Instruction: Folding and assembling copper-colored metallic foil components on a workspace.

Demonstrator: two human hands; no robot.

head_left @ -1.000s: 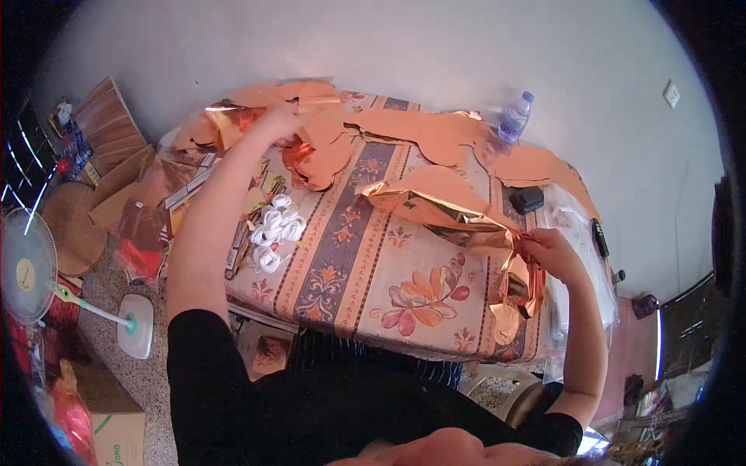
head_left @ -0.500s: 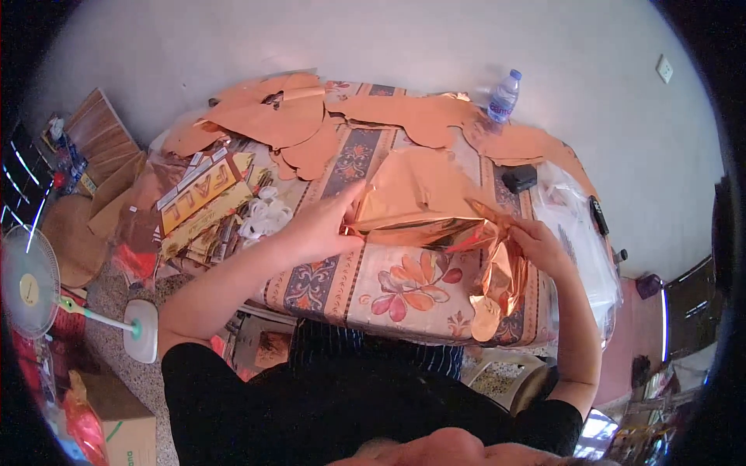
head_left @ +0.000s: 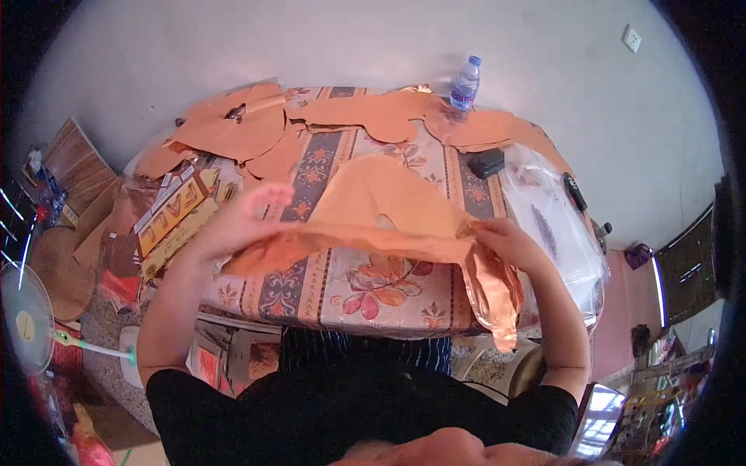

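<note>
Well to the left of the left hand a white standing fan (head_left: 27, 322) leans at the floor, and nearer, just left of that hand, a yellow lettered box (head_left: 172, 210) lies on the patterned tablecloth (head_left: 365, 283). The left hand (head_left: 245, 221) is blurred; its fingers look spread and lifted, with the palm against the left end of a copper foil sheet (head_left: 388, 213), though whether it grips the edge cannot be told. The sheet stretches from that hand across to the right one, raised over the near half of the table, its upper part arching away from the person. Beyond both hands, along the far edge of the table, flat cut pieces of the same copper foil (head_left: 233, 128) lie overlapping, and a clear water bottle (head_left: 465, 81) stands farther right among them. The right hand (head_left: 505, 241) pinches the right end of the sheet between thumb and fingers, and a shiny crumpled tail of foil hangs below it over the table edge. Just right of that hand lies a clear plastic bag (head_left: 556, 225), with a small black box (head_left: 486, 161) beyond it.
</note>
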